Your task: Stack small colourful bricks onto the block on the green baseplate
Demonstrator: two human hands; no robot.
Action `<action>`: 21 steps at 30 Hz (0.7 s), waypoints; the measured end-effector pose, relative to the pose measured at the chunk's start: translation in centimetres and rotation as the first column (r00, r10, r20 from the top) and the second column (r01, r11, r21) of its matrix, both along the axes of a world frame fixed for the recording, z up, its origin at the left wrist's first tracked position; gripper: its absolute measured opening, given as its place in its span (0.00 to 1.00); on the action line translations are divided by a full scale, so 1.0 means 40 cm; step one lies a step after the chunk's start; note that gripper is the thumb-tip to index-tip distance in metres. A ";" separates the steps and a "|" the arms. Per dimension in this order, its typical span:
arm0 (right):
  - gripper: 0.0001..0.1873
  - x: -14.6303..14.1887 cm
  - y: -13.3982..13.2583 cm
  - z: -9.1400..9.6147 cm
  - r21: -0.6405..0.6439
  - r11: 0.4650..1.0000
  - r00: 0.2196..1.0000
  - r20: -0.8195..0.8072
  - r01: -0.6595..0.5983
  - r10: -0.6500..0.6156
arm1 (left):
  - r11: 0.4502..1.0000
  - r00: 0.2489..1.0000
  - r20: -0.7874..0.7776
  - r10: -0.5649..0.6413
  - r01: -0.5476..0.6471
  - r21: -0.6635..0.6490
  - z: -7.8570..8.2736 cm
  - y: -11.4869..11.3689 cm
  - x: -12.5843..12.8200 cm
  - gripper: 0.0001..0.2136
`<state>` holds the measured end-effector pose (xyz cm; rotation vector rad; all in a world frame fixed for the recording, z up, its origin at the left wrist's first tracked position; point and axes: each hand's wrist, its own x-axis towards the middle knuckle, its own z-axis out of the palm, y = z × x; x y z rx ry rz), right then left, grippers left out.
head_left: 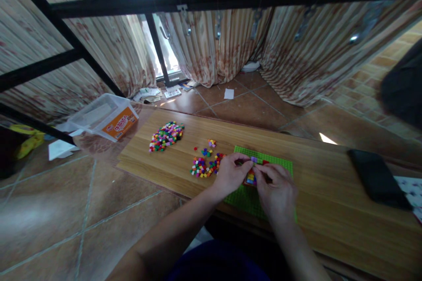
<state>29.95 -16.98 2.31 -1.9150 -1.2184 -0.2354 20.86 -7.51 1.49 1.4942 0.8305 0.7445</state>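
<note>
A green baseplate [280, 166] lies on the wooden table [329, 210] in front of me. On it stands a small build of coloured bricks [250, 178], partly hidden by my fingers. My left hand [231, 174] and my right hand [275, 191] meet over the build, fingers pinched together around a small purple brick [253, 159] at its top. Which hand grips the brick I cannot tell for sure. Just left of my left hand lies a small heap of loose coloured bricks [206, 164].
A bigger pile of mixed bricks [165, 135] lies further left on the table. A clear plastic box with an orange label [105, 116] stands at the table's left end. A black phone [376, 178] lies at the right. Black frame bars cross overhead; tiled floor and curtains lie beyond.
</note>
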 end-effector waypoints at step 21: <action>0.10 -0.041 -0.088 0.032 0.125 0.990 0.997 0.057 -0.059 0.052 | 0.980 0.993 0.082 0.081 -0.064 -0.186 0.023 -0.015 -0.074 0.08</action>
